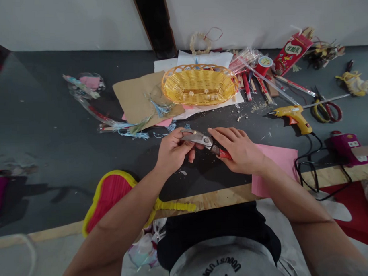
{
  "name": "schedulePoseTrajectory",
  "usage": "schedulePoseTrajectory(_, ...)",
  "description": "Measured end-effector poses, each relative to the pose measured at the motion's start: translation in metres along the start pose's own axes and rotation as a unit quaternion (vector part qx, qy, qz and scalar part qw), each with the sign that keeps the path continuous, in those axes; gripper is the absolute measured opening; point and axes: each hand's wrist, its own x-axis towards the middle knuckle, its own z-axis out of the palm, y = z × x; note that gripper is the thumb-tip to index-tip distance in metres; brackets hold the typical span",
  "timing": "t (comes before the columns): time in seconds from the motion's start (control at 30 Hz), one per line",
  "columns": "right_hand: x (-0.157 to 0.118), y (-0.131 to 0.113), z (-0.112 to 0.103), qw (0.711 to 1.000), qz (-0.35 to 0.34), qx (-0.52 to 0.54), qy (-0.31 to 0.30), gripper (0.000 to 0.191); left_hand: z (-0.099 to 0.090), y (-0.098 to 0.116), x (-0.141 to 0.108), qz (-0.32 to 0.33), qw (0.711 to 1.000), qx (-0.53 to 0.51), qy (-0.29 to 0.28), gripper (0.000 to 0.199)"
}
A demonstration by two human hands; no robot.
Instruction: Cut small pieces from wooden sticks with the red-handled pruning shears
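Held at lower centre over the dark worktable (44, 118), the red-handled pliers (200, 139) are braced from both ends: the left hand (172, 152) curls closed around the metal head, while the right hand (240, 150) wraps the handles, with a pink paper sheet (277, 169) just beside it.

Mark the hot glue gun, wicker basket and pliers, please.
Hot glue gun (292, 115), head view, yellow body.
Wicker basket (200, 98), head view, front wall.
Pliers (224, 154), head view, red handle.

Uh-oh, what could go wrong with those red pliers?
The red-handled pliers might pinch the left hand, because its fingers sit right by the metal head. The right hand is near the black cord of the yellow glue gun, so a slip might tug the gun.
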Motion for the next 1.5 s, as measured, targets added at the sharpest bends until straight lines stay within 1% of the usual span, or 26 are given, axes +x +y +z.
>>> schedulePoseTrajectory(0.07,0.000,0.001,0.003,0.999,-0.004,0.027,0.023,0.070,-0.001,-0.001,0.000,0.000,1.000,-0.013,0.002,0.014)
schedulePoseTrajectory(0.1,0.001,0.001,0.005,0.998,0.000,0.050,0.047,0.064,-0.002,-0.002,0.000,0.001,1.000,-0.021,0.007,0.015)
schedulePoseTrajectory(0.13,0.001,0.002,0.007,0.994,0.006,0.074,0.074,0.055,-0.003,-0.002,0.000,0.003,1.000,-0.028,0.014,0.017)
schedulePoseTrajectory(0.2,0.002,0.004,0.010,0.988,0.008,0.104,0.113,0.031,-0.003,-0.004,0.000,0.009,0.999,-0.041,0.025,0.019)
schedulePoseTrajectory(0.23,0.002,0.005,0.012,0.987,0.000,0.103,0.119,0.021,-0.004,-0.005,0.000,0.011,0.999,-0.043,0.025,0.019)
schedulePoseTrajectory(0.3,0.002,0.005,0.012,0.991,-0.021,0.073,0.108,0.013,-0.004,-0.007,-0.001,0.011,0.999,-0.042,0.020,0.018)
schedulePoseTrajectory(0.37,0.001,0.004,0.011,0.995,-0.033,0.031,0.091,0.014,-0.004,-0.008,-0.001,0.011,0.999,-0.038,0.017,0.016)
schedulePoseTrajectory(0.47,0.001,0.001,0.009,0.996,-0.038,-0.025,0.074,0.023,-0.005,-0.010,-0.001,0.016,0.999,-0.033,0.013,0.012)
schedulePoseTrajectory(0.57,0.001,-0.001,0.008,0.995,-0.049,-0.047,0.072,0.026,-0.005,-0.009,-0.001,0.019,0.999,-0.030,0.008,0.010)
schedulePoseTrajectory(0.73,0.001,-0.002,0.009,0.996,-0.048,-0.038,0.069,0.029,-0.002,-0.005,0.000,0.022,1.000,-0.007,0.008,0.013)
schedulePoseTrajectory(0.83,0.001,-0.001,0.009,0.996,-0.046,-0.030,0.069,0.028,0.000,-0.001,0.000,0.031,0.999,0.011,0.014,0.017)
schedulePoseTrajectory(0.97,0.001,0.001,0.010,0.996,-0.044,-0.002,0.078,0.026,0.000,0.000,0.000,0.027,0.999,0.024,0.014,0.022)
schedulePoseTrajectory(1.03,0.001,0.001,0.011,0.994,-0.037,0.029,0.095,0.035,0.000,-0.001,0.000,0.026,1.000,0.011,0.010,0.022)
schedulePoseTrajectory(1.1,0.002,0.000,0.012,0.994,-0.026,0.042,0.102,0.054,-0.001,-0.002,0.000,0.025,1.000,0.001,0.005,0.022)
schedulePoseTrajectory(1.17,0.002,-0.002,0.012,0.996,-0.015,0.026,0.089,0.068,-0.002,-0.003,-0.001,0.025,1.000,-0.002,0.002,0.023)
schedulePoseTrajectory(1.2,0.002,-0.003,0.012,0.997,-0.009,0.015,0.078,0.070,-0.002,-0.003,-0.001,0.025,1.000,-0.002,0.001,0.024)
schedulePoseTrajectory(1.33,0.001,-0.006,0.012,0.998,0.007,0.004,0.060,0.067,0.000,-0.002,-0.002,0.012,1.000,-0.010,-0.001,0.029)
schedulePoseTrajectory(1.43,0.001,-0.007,0.012,0.998,0.024,-0.008,0.055,0.055,0.002,-0.002,-0.002,0.005,1.000,-0.025,-0.005,0.032)
schedulePoseTrajectory(1.5,0.002,-0.010,0.011,0.998,0.027,-0.019,0.061,0.048,0.003,-0.002,-0.001,0.013,0.999,-0.030,-0.010,0.034)
